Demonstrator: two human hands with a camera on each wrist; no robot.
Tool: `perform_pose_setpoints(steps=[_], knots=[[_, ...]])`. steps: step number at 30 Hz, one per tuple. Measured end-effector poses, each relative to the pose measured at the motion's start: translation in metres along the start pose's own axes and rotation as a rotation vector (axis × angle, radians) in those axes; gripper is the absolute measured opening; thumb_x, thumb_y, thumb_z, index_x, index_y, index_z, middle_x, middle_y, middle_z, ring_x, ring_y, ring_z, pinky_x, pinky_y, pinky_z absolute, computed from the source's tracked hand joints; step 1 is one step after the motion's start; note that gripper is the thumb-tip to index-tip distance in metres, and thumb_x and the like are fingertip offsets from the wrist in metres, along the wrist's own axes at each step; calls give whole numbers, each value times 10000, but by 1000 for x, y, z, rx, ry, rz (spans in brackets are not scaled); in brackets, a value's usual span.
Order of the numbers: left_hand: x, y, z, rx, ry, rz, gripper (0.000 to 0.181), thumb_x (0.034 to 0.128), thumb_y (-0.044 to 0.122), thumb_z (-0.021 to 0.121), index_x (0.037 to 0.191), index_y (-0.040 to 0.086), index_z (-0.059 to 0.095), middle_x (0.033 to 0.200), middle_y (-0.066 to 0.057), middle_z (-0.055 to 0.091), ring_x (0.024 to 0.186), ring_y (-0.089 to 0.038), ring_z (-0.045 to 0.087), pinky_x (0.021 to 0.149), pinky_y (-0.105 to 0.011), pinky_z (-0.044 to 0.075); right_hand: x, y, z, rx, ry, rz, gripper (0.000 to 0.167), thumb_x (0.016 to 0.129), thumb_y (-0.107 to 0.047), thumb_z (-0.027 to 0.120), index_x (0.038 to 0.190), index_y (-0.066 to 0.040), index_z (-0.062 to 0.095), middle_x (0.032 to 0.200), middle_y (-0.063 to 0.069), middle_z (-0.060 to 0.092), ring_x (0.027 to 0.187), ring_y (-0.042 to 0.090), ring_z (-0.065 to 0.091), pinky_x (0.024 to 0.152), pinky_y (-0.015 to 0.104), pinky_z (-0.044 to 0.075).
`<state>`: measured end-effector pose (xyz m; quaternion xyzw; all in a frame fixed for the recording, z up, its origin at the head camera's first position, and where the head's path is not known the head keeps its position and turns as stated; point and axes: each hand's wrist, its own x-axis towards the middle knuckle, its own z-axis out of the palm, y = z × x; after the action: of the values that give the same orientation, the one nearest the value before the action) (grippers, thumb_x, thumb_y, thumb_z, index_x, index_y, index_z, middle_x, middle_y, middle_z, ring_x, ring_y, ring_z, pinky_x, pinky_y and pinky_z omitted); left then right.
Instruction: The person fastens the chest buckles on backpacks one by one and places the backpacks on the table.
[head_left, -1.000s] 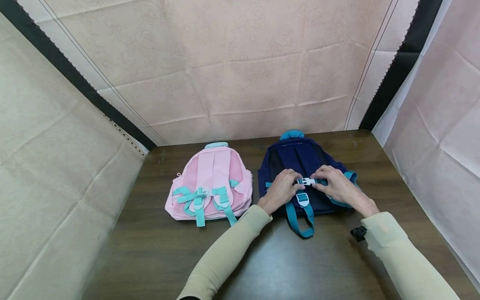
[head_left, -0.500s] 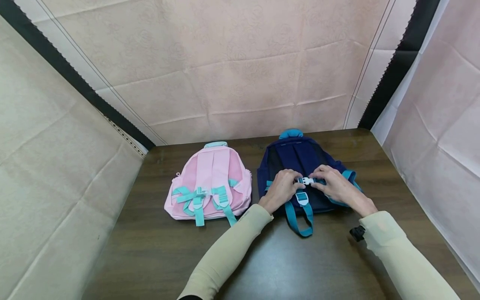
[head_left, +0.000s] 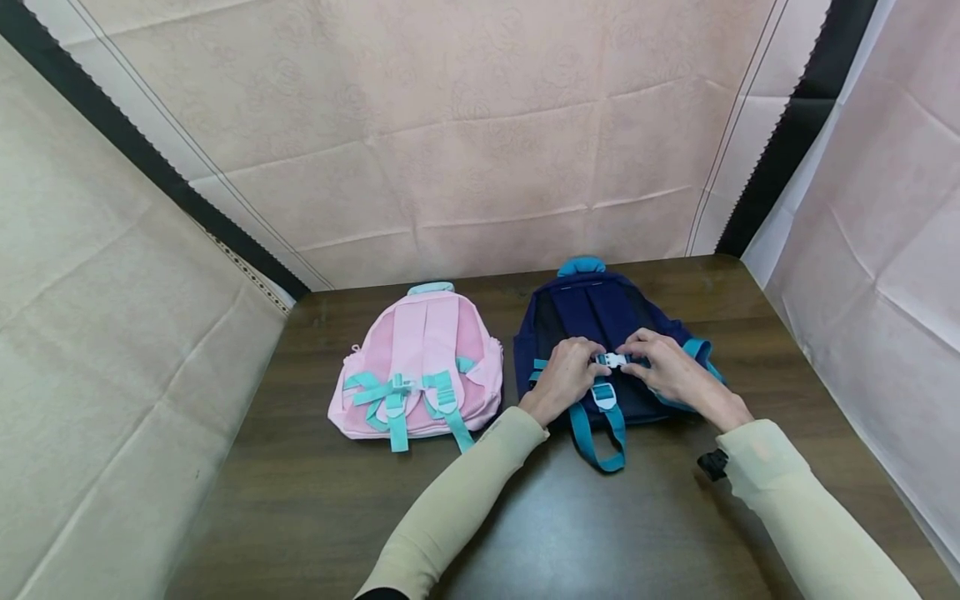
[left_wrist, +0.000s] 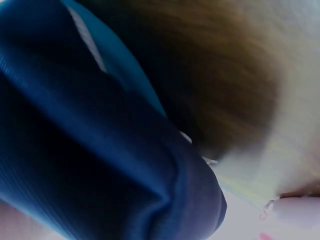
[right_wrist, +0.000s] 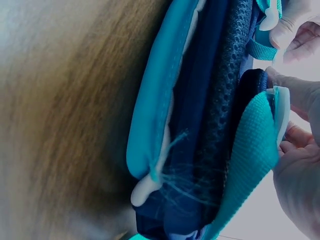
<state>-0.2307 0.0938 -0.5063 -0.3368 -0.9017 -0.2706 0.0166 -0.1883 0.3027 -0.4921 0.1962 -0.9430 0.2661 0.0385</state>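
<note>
A navy backpack (head_left: 592, 304) lies with its strap side up at the table's right part. Across its middle, a white side-release buckle (head_left: 612, 360) sits between my two hands. My left hand (head_left: 566, 375) pinches the buckle's left end, and my right hand (head_left: 671, 371) pinches its right end with thumb and fingers. The buckle halves look pushed together; whether they are locked I cannot tell. A teal strap (right_wrist: 250, 160) loops beside my right hand in the right wrist view. Only the navy fabric (left_wrist: 100, 135) fills the left wrist view.
A pink backpack (head_left: 431, 333) with mint straps lies to the left, its own buckle across the straps. Teal webbing (head_left: 600, 442) hangs from the navy backpack onto the wooden table (head_left: 570, 533). Pale fabric walls (head_left: 487, 167) stand around the table.
The white buckle looks slightly shorter between my hands, its halves closer together. Both hands keep their grip and have barely moved.
</note>
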Motion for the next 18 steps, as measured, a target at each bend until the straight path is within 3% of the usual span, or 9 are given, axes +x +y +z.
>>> perform_pose_setpoints(steps=[11, 18], knots=[[0, 2, 2, 3, 6, 0, 259, 1023, 231, 777, 1221, 68, 815, 1174, -72, 817, 1043, -166, 768, 920, -215, 623, 1, 2, 3, 5, 3, -12, 247, 985, 0, 763, 1220, 77, 774, 1148, 200, 711, 959, 289, 681, 861, 494, 636], [-1, 2, 1, 36, -14, 4, 298, 1027, 268, 777, 1262, 87, 800, 1222, -58, 810, 1113, -180, 753, 1006, -263, 615, 0, 1, 3, 13, 3, 6, 260, 982, -15, 776, 1229, 66, 777, 1156, 194, 715, 971, 291, 679, 874, 508, 636]])
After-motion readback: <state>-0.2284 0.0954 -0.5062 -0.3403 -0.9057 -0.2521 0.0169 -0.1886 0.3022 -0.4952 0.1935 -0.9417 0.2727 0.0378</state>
